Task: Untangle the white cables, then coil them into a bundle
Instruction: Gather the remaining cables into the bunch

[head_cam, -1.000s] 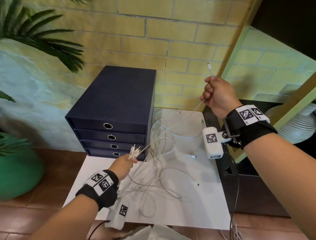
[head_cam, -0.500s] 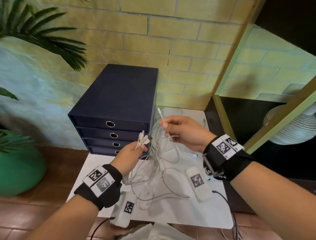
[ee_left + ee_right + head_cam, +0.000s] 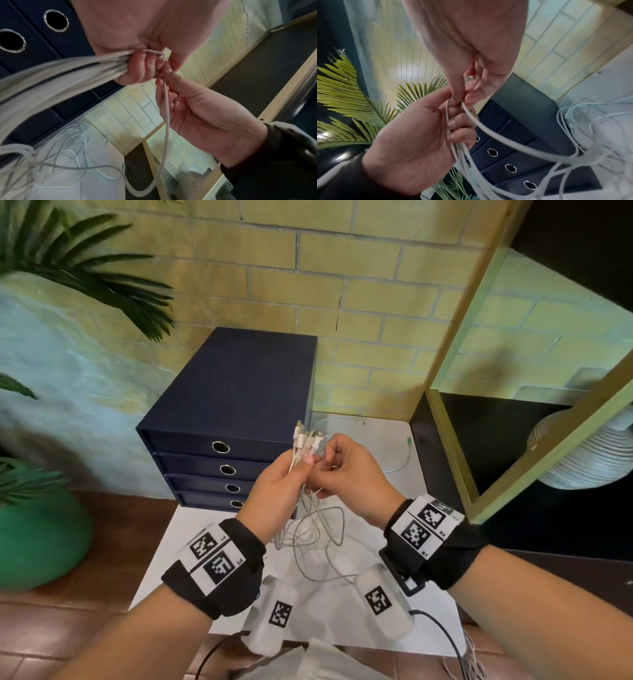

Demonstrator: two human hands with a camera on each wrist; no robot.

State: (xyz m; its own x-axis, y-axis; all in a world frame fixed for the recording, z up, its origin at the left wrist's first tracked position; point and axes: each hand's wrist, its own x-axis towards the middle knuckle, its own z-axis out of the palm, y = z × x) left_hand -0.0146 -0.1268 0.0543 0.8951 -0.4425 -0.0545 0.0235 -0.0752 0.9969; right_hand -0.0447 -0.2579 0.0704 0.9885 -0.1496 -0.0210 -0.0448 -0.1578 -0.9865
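Observation:
Several white cables (image 3: 310, 534) hang in a loose tangle from my hands down to the white table (image 3: 191, 529). My left hand (image 3: 286, 484) grips a bunch of them, plug ends (image 3: 305, 440) sticking up above its fingers; the bunch (image 3: 68, 70) runs out of the fist in the left wrist view. My right hand (image 3: 337, 474) touches the left and pinches a single cable (image 3: 165, 108) against the bunch. In the right wrist view that cable (image 3: 481, 124) curves away from the pinching fingertips (image 3: 455, 100). One more white cable (image 3: 397, 463) lies on the table behind.
A dark blue four-drawer box (image 3: 233, 419) stands on the table's left rear, right behind my hands. A yellow brick wall is behind it. A green pot (image 3: 37, 542) with palm leaves is at left. A black shelf with a yellow-green frame (image 3: 452, 446) borders the table's right side.
My right hand came down from high at the right with a cable end and met the left hand. The left hand rose with its bunch of plugs. Both now hold together.

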